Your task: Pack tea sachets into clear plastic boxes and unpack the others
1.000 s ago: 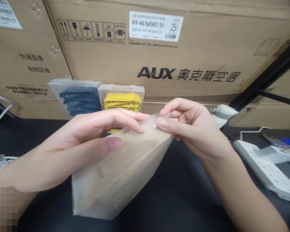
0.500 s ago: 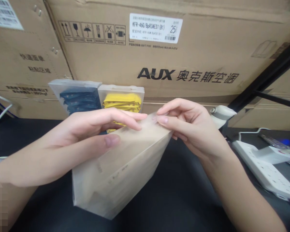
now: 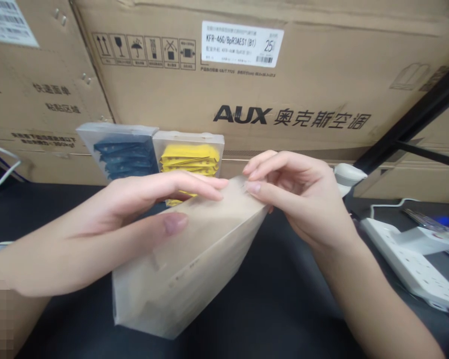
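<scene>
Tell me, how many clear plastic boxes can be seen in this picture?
3. The beige-filled box is held in both hands, left hand and right hand. The blue-filled box and yellow-filled box stand behind, against the cardboard carton. Others may be hidden.

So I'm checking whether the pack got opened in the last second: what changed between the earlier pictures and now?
Very little. The right hand still pinches the top corner of the frosted translucent plastic pack of beige contents; its fingers shifted slightly. The left hand keeps gripping the pack's upper side. The pack remains tilted over the black table and looks unopened.
</scene>
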Motion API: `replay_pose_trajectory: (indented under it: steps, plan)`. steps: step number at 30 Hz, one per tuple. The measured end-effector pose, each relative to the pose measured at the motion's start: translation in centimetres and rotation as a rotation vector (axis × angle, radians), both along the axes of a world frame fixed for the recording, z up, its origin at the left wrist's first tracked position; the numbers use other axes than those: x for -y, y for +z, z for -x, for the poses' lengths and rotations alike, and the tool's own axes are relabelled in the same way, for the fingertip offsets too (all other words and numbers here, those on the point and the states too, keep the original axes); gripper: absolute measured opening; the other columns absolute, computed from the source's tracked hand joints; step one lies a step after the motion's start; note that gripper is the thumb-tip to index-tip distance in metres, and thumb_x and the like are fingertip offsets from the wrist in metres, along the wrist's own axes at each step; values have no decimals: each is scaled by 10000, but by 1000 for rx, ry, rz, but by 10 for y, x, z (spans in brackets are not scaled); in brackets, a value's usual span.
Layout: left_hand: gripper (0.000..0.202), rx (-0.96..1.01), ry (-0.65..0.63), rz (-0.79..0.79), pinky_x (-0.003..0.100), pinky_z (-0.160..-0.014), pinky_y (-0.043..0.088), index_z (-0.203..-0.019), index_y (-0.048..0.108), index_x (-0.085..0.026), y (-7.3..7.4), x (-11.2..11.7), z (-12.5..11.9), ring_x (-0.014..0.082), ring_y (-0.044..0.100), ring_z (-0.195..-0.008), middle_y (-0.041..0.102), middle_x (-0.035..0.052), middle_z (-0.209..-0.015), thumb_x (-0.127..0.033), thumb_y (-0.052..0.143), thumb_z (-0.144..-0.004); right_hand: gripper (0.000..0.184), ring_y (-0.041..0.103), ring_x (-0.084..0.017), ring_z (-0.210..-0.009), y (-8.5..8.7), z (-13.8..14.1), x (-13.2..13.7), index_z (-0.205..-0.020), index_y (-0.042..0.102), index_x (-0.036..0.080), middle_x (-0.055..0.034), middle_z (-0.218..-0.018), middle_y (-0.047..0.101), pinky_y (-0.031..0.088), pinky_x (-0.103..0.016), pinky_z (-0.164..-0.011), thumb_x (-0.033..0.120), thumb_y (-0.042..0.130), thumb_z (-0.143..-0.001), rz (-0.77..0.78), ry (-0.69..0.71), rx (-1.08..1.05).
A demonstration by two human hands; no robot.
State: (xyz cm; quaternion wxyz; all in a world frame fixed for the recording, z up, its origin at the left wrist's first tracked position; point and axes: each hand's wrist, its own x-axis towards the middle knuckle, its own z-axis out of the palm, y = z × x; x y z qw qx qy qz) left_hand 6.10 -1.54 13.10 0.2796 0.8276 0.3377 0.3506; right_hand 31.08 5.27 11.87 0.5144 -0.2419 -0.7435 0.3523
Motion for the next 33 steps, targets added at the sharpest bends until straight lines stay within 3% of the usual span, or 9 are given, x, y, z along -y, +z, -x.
replay_pose_trajectory:
  steps: [23,33]
  plan:
    - [351,-44,24,-1,449,-1129,398,-1298,665,-373,0,-2,2,355,482,-1369,619,-65,-1417,-328,518,-983,38,674,-187,-844,-2,1,1,-767,695,211,-37,-888,720,554,-292,-666,185,720,-780,-46,-6,25]
    - [330,-49,13,-36,391,-1094,403,-1250,688,-328,-2,-18,9,318,551,-1283,649,-61,-1367,-332,513,-970,61,677,-188,-853,-4,4,2,-763,670,211,-39,-900,723,557,-310,-714,181,688,-813,-74,21,50]
